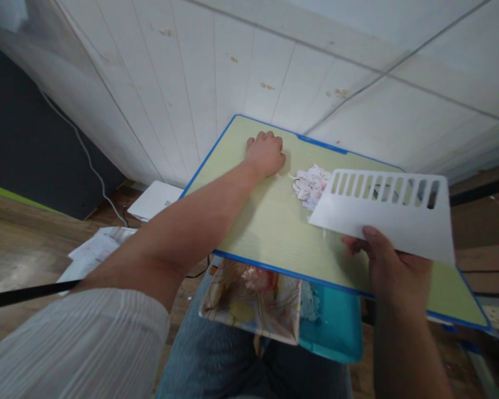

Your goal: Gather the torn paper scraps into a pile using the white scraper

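Observation:
My right hand (399,271) grips the lower edge of a flat white slotted panel (382,219), with the thumb on its face. A row of slots runs along the panel's upper side, and the panel is tilted above a pale yellow-green board with a blue rim (274,233). Its left end overlaps a small heap of pale pinkish-white scraps (310,185) on the board. To the left of the heap, my left hand (266,154) rests on the board with its fingers curled closed. Whatever may be under those fingers is hidden.
Below the board's near edge, over my lap, are a patterned box (253,310) with reddish contents and a turquoise tray (336,321). A white panelled wall (249,66) stands behind the board. Papers (95,249) and a white box (156,199) lie on the floor at left.

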Available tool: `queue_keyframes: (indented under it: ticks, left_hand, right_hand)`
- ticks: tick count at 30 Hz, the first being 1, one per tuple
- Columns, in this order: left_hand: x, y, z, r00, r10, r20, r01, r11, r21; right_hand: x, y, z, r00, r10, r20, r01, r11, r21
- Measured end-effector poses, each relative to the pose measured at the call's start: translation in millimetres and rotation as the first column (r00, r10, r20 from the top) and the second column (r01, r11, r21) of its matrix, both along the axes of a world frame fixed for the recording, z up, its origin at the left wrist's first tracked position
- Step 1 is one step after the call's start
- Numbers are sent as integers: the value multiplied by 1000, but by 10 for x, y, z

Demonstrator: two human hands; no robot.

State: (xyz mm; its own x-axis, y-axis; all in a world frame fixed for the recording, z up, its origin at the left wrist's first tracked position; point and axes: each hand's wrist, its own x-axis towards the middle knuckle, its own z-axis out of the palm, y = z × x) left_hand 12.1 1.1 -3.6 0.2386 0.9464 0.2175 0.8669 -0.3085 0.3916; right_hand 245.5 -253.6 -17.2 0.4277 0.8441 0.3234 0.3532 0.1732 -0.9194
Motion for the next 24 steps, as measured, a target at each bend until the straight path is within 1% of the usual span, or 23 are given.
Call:
queue_keyframes:
  ticks: [1, 3, 6, 11, 14, 18, 21, 24]
  left_hand:
    - [-1, -1, 0, 1000, -1, 2, 1, 1000, 1]
    - [-4, -1, -1, 1000, -6, 5, 5, 1000, 4]
    - [-6, 2, -7, 1000, -8, 0, 8, 1000, 12]
    - [-3, 17, -20, 1000, -3, -12, 3, 1000, 22]
    - [0, 23, -27, 1000, 0, -10, 0, 1000, 25]
    - [1, 26, -36, 1000, -2, -6, 2, 1000, 31]
    - [1, 22, -32, 1000, 1, -4, -1, 1000, 29]
    - [1, 11, -15, 1000, 2, -5, -2, 1000, 12]
  right_hand:
    - [-21, 75, 14, 999, -37, -11, 38, 999, 28]
    - [-84, 193, 51, 998, -61, -19, 62, 998, 30]
    - [-185, 278, 96, 1000, -25, 13, 25, 999, -27]
    - [-229, 298, 92, 998, 49, 42, -46, 997, -60]
    - [-187, 287, 67, 995, 83, 51, -79, 994, -76]
    - [-127, 221, 54, 986, 125, 107, -116, 989, -86]
    - [-97, 124, 68, 977, 152, 151, -140, 986, -92]
    - [-80, -15, 98, 955, 199, 219, -174, 977, -125]
